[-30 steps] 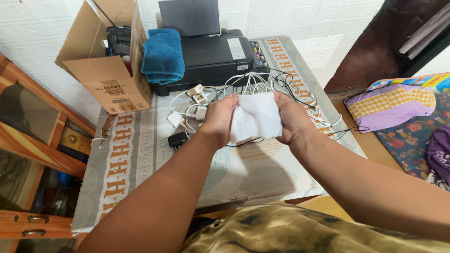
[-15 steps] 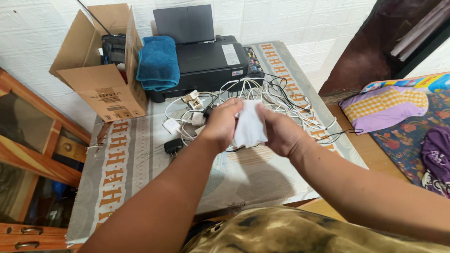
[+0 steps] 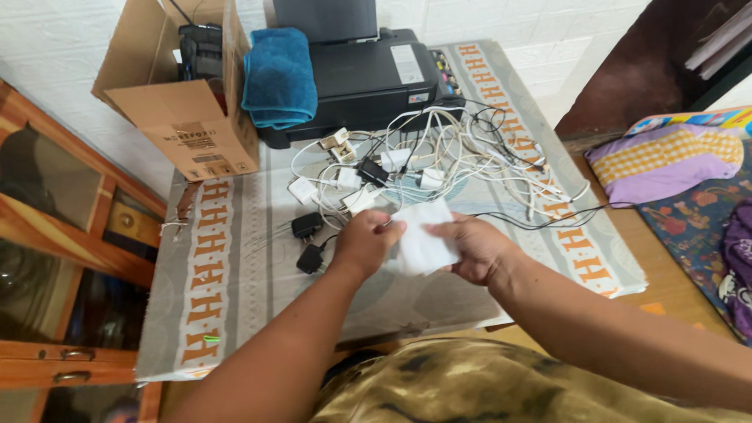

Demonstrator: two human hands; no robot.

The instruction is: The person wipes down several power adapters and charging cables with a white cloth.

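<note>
Both my hands hold a folded white cloth (image 3: 423, 235) low over the table. My left hand (image 3: 364, 244) pinches its left edge and my right hand (image 3: 476, 249) grips its right side from beneath. Just beyond the cloth lies a tangle of white and black cables (image 3: 462, 160) with several white chargers (image 3: 347, 178) and black adapters (image 3: 307, 225). A black cable runs to the right past my right hand.
A patterned grey and orange tablecloth (image 3: 227, 274) covers the table. At the back stand a black printer (image 3: 368, 74), a blue towel (image 3: 278, 77) and an open cardboard box (image 3: 184, 117). A wooden cabinet (image 3: 70, 235) is on the left, a purple cushion (image 3: 666, 160) on the right.
My hands have come down and nearer to me with the cloth. The cloth, spread wide a second ago, is folded smaller. More chargers and cables show behind it.
</note>
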